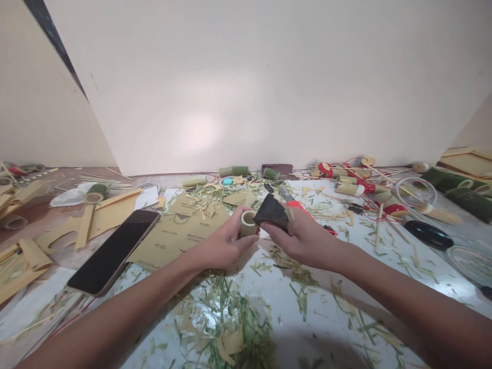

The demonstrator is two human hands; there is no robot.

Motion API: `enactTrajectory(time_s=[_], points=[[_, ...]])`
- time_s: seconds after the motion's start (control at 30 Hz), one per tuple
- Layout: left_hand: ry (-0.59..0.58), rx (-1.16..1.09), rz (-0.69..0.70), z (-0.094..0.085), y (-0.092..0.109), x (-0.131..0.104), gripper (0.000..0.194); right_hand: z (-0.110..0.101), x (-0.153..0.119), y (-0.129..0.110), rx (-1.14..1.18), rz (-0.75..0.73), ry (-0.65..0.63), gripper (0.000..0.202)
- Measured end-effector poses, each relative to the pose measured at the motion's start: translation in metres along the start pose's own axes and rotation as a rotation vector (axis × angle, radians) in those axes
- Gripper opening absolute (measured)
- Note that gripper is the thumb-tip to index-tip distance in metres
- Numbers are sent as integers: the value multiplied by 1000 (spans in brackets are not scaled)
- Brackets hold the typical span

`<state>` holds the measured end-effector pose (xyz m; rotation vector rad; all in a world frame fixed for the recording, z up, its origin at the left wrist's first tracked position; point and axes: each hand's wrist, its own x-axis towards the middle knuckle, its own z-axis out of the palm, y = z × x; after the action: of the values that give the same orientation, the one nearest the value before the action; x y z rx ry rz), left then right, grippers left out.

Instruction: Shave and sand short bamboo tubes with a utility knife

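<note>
My left hand (225, 243) is wrapped round a short, hollow bamboo tube (249, 219), its open end facing me. Close beside it, my right hand (300, 238) grips a bent piece of dark sandpaper (273, 211) between thumb and fingers. The sandpaper lies right by the tube's rim; whether it touches cannot be told. Just behind my right hand lies a red and grey utility knife (295, 202), partly covered by the hand. Left of the tube a sheet of tan sandpaper (172, 246) with printed backing lies flat, scraps on it.
A phone (115, 251) lies at the left. Green bamboo shavings (238, 328) cover the white sheet in front of me. Red-wrapped bamboo pieces (392, 205), a tape roll (415, 191), a black oval object (428, 234) and green bamboo lengths (467, 197) lie right. A pale panel (269, 92) stands behind.
</note>
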<state>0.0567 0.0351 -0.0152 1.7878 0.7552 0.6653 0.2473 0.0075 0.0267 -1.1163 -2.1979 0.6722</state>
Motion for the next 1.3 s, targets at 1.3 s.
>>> enactTrajectory(time_s=[1.3], points=[[619, 543, 296, -5, -10, -3, 39, -53, -2, 22, -212, 103, -116, 16]])
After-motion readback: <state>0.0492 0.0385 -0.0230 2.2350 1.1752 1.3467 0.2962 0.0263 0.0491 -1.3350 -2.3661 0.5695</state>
